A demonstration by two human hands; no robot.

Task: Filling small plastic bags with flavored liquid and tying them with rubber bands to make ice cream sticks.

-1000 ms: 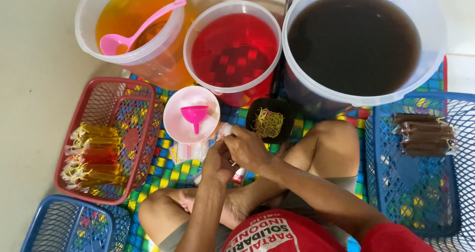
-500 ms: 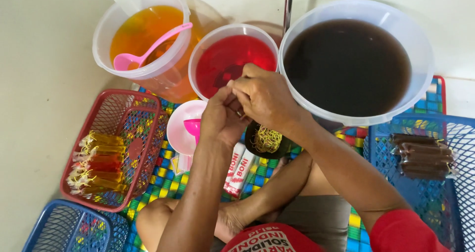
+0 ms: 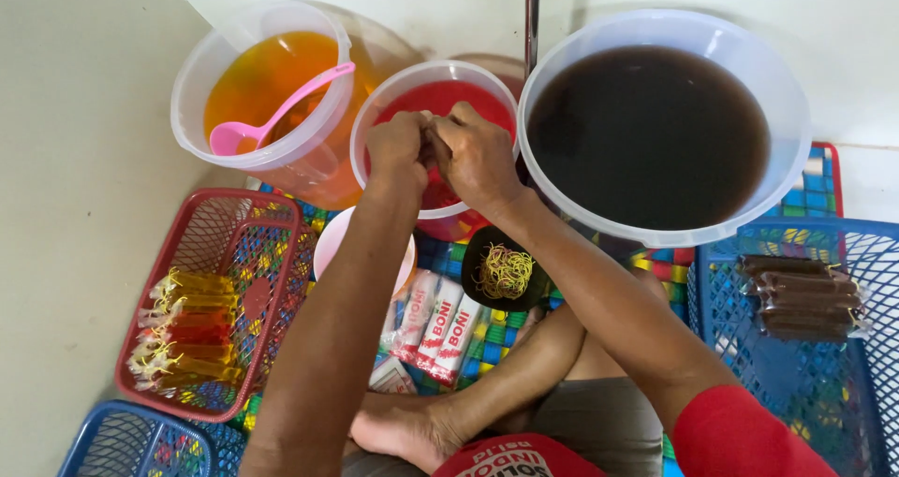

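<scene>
- The left hand [image 3: 398, 149] and right hand [image 3: 473, 154] met over the red tub [image 3: 375, 131], fingers pinched together on something too small to make out.
- Three round, clear plastic tubs stood along the mat's far edge: orange [image 3: 201, 84] with a pink ladle [image 3: 267, 121], red, and a big brown one [image 3: 787, 93].
- Two blue mesh baskets [image 3: 843, 393] and one red basket [image 3: 211, 224] held glossy filled tubes.
- A small black bowl [image 3: 478, 248] held rubber bands [image 3: 504, 271].

Three flat white plastic packets with red lettering [image 3: 433, 325] lying side by side mid-mat, small white packet [image 3: 391, 377] just below them
</scene>
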